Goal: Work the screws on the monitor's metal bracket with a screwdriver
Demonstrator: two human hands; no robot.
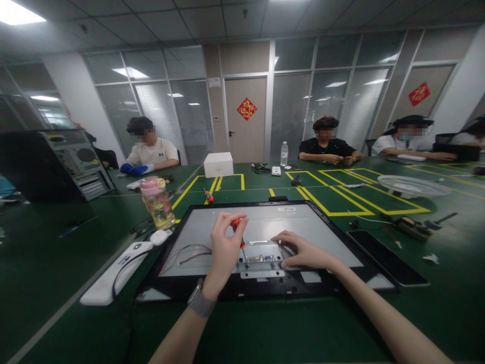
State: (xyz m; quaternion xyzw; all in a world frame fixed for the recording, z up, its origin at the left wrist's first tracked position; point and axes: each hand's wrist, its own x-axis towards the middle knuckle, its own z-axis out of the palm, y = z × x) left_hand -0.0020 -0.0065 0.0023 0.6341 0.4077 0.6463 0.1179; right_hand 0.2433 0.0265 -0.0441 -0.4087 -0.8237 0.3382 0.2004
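Note:
My left hand (pixel 224 247) is closed around the orange handle of a screwdriver (pixel 238 231). The screwdriver stands nearly upright, its shaft reaching down to the left part of a metal bracket (pixel 261 249) with connector ports along its front. On the bracket's right side, my right hand (pixel 299 251) grips the edge, thumb in front and fingers behind. Beneath both hands lies a flat display panel (pixel 322 232) with a grey back and black frame. Thin coloured wires (pixel 189 247) run across the panel, left of my left hand. The screwdriver's tip is too small to make out.
Left of the panel are a white power strip (pixel 117 273) with a black cable and a pink-lidded bottle (pixel 157 202). A black phone-like slab (pixel 386 257) lies to the right. A computer case (pixel 56 164) stands far left; a white box (pixel 219 165) is behind. Several people sit opposite.

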